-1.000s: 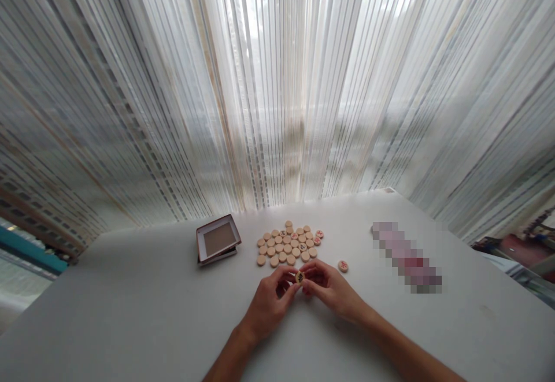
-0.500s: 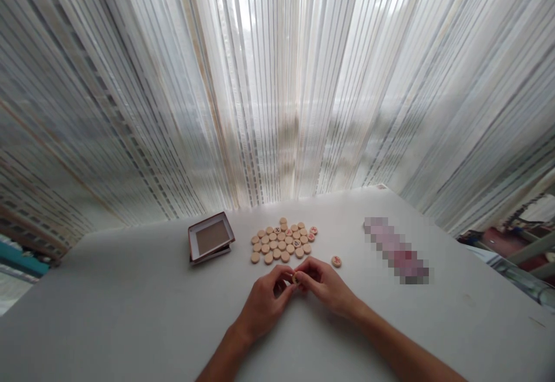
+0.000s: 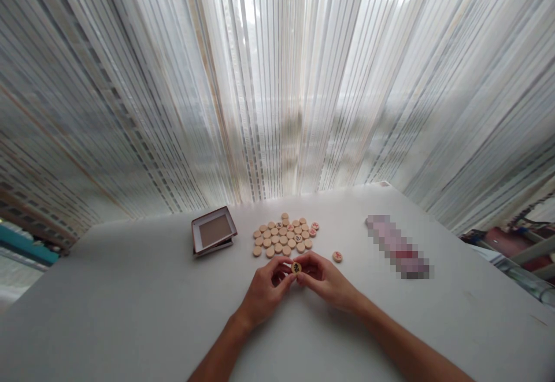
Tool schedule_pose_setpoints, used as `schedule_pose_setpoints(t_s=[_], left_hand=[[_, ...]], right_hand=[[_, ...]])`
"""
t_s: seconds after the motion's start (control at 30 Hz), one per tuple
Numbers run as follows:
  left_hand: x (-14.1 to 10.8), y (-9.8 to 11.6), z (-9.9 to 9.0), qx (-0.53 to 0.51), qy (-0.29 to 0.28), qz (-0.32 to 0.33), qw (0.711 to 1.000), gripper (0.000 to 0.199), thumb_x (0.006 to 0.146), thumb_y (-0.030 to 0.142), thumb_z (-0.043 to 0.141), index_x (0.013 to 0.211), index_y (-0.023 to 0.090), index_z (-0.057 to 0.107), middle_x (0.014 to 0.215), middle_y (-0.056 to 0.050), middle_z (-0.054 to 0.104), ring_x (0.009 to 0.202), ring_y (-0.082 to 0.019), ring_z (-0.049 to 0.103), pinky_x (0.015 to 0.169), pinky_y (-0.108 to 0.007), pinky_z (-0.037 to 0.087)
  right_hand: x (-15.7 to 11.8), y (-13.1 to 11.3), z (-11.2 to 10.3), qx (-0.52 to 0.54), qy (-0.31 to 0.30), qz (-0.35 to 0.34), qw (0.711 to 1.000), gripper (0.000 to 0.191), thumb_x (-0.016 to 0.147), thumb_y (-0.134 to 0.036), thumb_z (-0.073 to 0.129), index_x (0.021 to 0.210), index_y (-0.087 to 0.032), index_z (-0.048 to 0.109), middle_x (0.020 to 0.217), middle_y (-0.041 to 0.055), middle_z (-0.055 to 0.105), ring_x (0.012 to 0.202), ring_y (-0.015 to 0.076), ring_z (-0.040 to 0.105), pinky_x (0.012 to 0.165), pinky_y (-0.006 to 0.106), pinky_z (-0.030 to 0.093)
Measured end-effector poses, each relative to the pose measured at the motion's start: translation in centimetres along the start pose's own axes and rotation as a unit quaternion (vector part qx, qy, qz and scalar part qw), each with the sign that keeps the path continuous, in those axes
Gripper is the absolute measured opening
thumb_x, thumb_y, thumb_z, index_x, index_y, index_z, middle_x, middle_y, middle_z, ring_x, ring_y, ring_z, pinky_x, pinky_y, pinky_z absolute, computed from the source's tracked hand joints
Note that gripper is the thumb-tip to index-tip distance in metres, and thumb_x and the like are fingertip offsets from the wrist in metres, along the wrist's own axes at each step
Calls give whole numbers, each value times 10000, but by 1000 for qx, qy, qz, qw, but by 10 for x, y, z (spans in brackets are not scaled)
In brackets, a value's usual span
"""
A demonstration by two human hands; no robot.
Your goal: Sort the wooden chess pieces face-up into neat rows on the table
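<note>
Between my two hands is one round wooden xiangqi piece, its face with a black character turned up towards me. The fingertips and thumb of my left hand pinch its left edge. My right hand closes on its right edge in the same way. Just beyond my fingers lies a cluster of xiangqi pieces, mostly with blank faces up; a few show red or black characters. One piece with a red character lies apart, right of my right hand.
Left of the cluster, an open shallow box rests tilted on another box part. A pixelated pinkish strip lies on the right of the white table. Striped sheer curtains hang along the far edge.
The held piece has been turned, so its black character now faces up more fully. My hands stay close together around it. The view has shifted slightly.
</note>
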State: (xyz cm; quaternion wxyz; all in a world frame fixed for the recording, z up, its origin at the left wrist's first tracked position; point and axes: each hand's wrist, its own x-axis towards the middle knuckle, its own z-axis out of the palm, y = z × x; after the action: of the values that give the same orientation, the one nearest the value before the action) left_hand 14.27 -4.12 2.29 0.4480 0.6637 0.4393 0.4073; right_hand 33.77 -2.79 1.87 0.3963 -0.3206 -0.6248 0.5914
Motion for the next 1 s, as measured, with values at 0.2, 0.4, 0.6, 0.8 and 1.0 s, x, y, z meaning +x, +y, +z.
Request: schedule_pose_setpoints(t_s=[0.2,0.4,0.6,0.8,1.0], left_hand=[[0,-1,-2,-2,1,6,1000,269,879,351,651,1094,192,618,909,-66,742,724,-163,660,647,-245,496],[0,-7,-1,-4,18,1,1000,234,876,388,651,957,170,626,743,-35,699,651,-149,628,597,-222,470],[1,-5,1,-21,23,-2,1000,277,895,433,613,904,157,640,767,-42,695,661,-152,631,620,-236,495],[2,-5,-1,-33,10,-10,999,330,932,431,561,1066,151,673,824,-53,712,637,-142,621,628,-250,506],[1,-4,-3,-20,-10,0,1000,359,931,386,569,1197,166,665,961,-81,725,702,-157,637,659,-262,517]], right_hand=[[1,0,2,-5,6,0,1000,336,876,-386,691,1135,-188,610,1057,84,685,995,219,662,892,368,532],[-4,-1,10,-101,18,-33,994,258,899,-358,656,1091,-187,637,960,58,689,879,190,665,815,329,545],[-6,0,15,-178,45,-73,980,183,915,-324,623,1039,-191,642,925,42,670,808,164,636,758,296,539],[-4,-3,15,-155,65,-61,984,239,918,-369,617,1092,-204,628,979,64,675,857,191,644,798,327,550],[-3,-4,14,-126,66,-48,989,282,926,-390,609,1146,-213,607,1041,78,675,862,197,660,812,341,560]])
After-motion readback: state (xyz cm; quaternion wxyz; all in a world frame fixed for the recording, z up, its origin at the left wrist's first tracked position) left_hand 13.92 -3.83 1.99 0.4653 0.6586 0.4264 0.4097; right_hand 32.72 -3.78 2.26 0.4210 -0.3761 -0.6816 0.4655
